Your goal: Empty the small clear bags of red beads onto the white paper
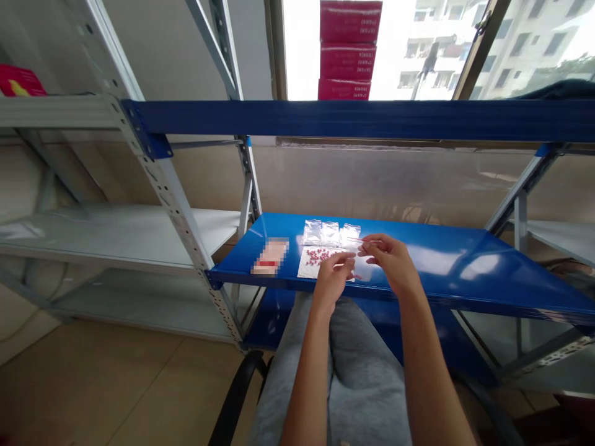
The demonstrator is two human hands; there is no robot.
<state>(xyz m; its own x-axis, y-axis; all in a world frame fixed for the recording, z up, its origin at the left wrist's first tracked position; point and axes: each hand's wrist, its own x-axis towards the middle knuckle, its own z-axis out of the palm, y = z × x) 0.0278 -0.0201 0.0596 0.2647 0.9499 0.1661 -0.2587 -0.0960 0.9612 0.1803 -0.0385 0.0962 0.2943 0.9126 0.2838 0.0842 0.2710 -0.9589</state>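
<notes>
the right hand (pixel 389 253) pinches a thin strip (pixel 355 240) over the shelf (pixel 446 248); whether the left hand (pixel 333 274), near red beads (pixel 318 256) on paper (pixel 305 271), grasps anything, i cannot tell. seemingly mid-handling, calling next for a steady touch.

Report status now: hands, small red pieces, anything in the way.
Left hand and right hand over blue shelf, grips too small to tell. Small red pieces loose on white sheet. Left hand hides part of the sheet; bags beyond.

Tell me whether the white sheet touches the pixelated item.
Apart. The head view shows a strip of blue shelf between the white sheet and the pixelated item.
</notes>
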